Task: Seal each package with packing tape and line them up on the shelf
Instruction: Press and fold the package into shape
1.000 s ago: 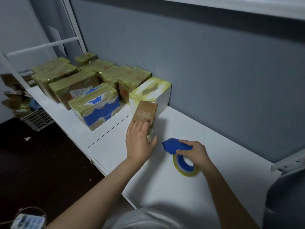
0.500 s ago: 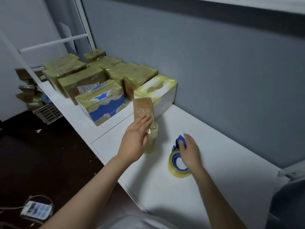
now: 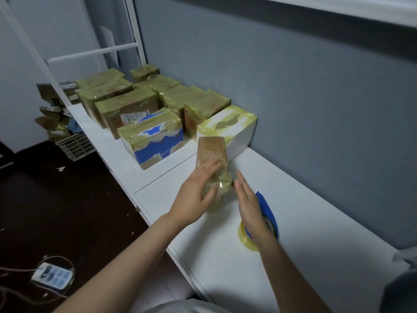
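A narrow brown cardboard package (image 3: pixel 211 152) stands upright on the white shelf (image 3: pixel 304 206), its lower part wrapped in yellowish tape. My left hand (image 3: pixel 195 193) lies with straight fingers flat against its front left side. My right hand (image 3: pixel 247 199) hovers open just to the right of the package, fingers straight, not touching it. Behind my right hand the blue tape dispenser (image 3: pixel 267 208) with its yellow tape roll (image 3: pixel 247 241) lies on the shelf. Several taped packages (image 3: pixel 153 141) stand in rows at the shelf's left end, the nearest a white box (image 3: pixel 228 125).
A grey wall (image 3: pixel 293 86) runs along the back of the shelf. A white metal frame (image 3: pixel 94 51) rises at the far left. On the dark floor lie a power strip (image 3: pixel 50 275) and a plastic crate (image 3: pixel 75 145) with loose cardboard above it.
My right hand has let go of the tape dispenser and risen beside the package. My left hand has slid up along the package's front. The camera has shifted left.
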